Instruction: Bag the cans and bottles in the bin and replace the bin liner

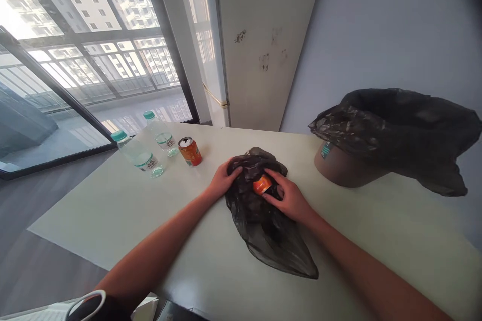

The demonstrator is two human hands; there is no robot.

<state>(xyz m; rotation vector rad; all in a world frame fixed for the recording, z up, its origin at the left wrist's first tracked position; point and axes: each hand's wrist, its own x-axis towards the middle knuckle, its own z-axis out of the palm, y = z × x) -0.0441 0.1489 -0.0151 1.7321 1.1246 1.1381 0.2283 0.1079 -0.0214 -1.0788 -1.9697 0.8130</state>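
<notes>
A black plastic bag (269, 230) lies flat on the white table (113, 205) in front of me. My left hand (222, 180) grips the bag's upper left edge, fingers curled into the plastic. My right hand (288, 198) is closed round an orange can (261, 184) at the bag's mouth; only part of the can shows between fingers and plastic.
A second orange can (190, 151) stands to the left, beside two clear water bottles with green caps (137, 154) (161, 134). A brown bin lined with a black bag (387, 133) sits at the right. A window is at the left, a white cabinet (263, 40) behind.
</notes>
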